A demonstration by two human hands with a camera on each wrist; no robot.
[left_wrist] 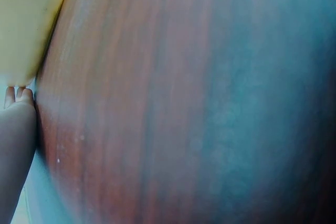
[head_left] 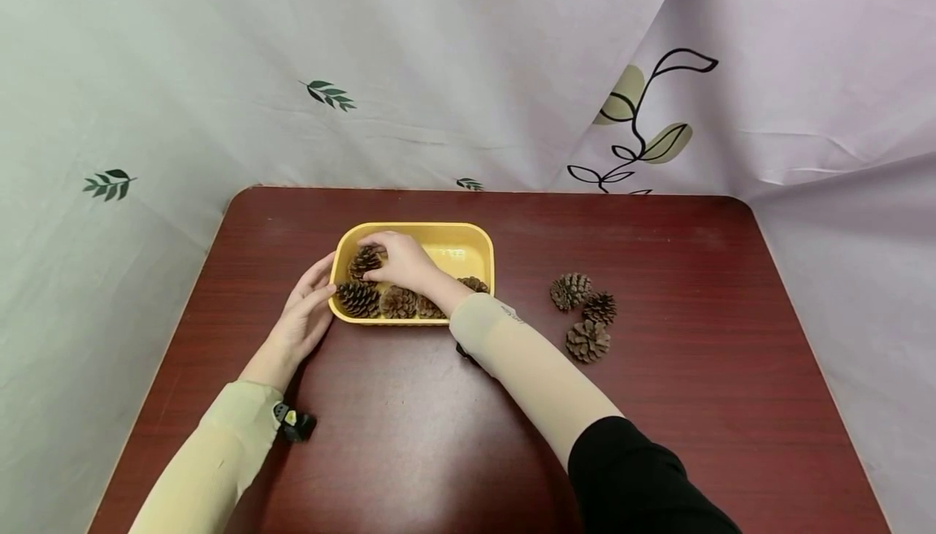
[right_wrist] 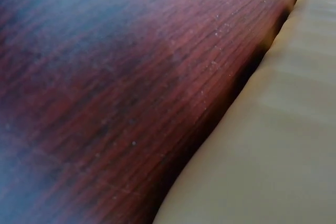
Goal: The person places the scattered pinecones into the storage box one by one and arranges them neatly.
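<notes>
In the head view a yellow plastic tray (head_left: 468,233) stands on the table, with several brown pine cones (head_left: 398,302) lined along its near side. My right hand (head_left: 405,262) reaches inside from the right. Its thumb and fingers pinch a pine cone (head_left: 364,262) in the far left part of the tray. Against the tray's left end rests my left hand (head_left: 307,310), fingers nearly straight along the outer wall and thumb at the rim. The left wrist view catches the fingertips (left_wrist: 21,95) touching the yellow wall. Only the tray's outer side (right_wrist: 273,145) shows in the right wrist view.
Three more pine cones (head_left: 588,314) lie grouped on the dark red wooden table (head_left: 680,404), right of the tray. A pale cloth (head_left: 468,54) with leaf prints hangs behind the table's far edge. My right forearm crosses the tray's near right corner.
</notes>
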